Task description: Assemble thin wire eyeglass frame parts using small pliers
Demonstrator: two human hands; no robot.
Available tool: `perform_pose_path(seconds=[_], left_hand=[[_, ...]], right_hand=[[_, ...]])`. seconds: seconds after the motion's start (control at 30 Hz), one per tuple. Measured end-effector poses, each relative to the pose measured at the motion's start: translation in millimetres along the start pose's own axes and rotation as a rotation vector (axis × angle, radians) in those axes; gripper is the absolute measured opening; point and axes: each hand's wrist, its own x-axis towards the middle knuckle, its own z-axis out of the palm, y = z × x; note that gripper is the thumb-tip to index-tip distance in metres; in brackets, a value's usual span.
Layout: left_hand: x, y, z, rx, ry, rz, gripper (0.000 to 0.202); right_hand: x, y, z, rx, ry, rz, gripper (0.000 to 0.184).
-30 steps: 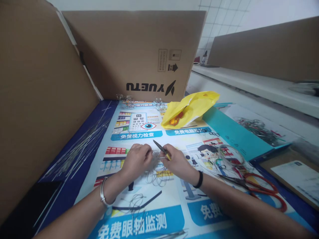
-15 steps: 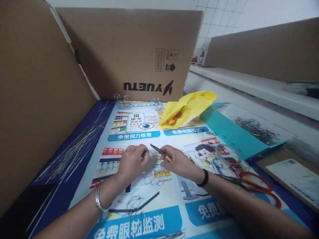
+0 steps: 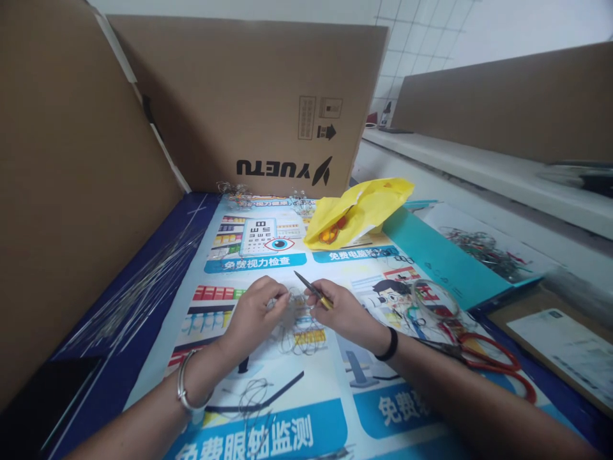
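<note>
My left hand (image 3: 253, 313) is closed in a pinch over the printed sheet. What its fingertips hold is too fine to make out, though thin wire shows beside them. In my right hand (image 3: 343, 314) is a slim, dark pointed tool with a yellow part (image 3: 305, 282), its tip aimed up and to the left. The tip stands a little apart from my left fingers. Under and between the hands lies a loose tangle of thin wire (image 3: 301, 338). Another wire coil (image 3: 253, 393) rests nearer to me.
Red-handled scissors (image 3: 493, 351) lie at the right by a wire coil (image 3: 433, 297). Behind are a yellow bag (image 3: 359, 207) and a teal folder (image 3: 431, 249) bearing tangled pieces. Straight wires (image 3: 138, 294) lie left. Cardboard panels (image 3: 215, 96) wall the back and left.
The tool in my right hand has turned more upright, and its tip has moved slightly up and right, away from my left fingers. My left hand stays pinched, its wrist slightly shifted.
</note>
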Motion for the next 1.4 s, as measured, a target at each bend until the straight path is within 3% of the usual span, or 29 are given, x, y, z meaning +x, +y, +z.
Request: perform_pose_path(seconds=[0.47, 0.77, 1.07, 1.4], left_hand=[[2.4, 8.2, -4.4, -0.006, -0.097, -0.118, 0.012], [8.5, 10.7, -11.6, 0.137, -0.247, -0.13, 0.01], [4.2, 12.7, -10.1, 0.178, -0.101, 0.037, 0.01], [2.4, 14.9, -7.8, 0.2, -0.06, 0.071, 0.011]], right_hand=[[-1.6, -6.5, -4.2, 0.041, -0.035, -0.012, 0.02], [-1.4, -7.0, -4.9, 0.046, -0.066, -0.049, 0.02], [-3.1, -7.0, -6.2, -0.12, -0.025, -0.065, 0.013], [-3.1, -7.3, -4.3, -0.004, -0.059, -0.04, 0.022]])
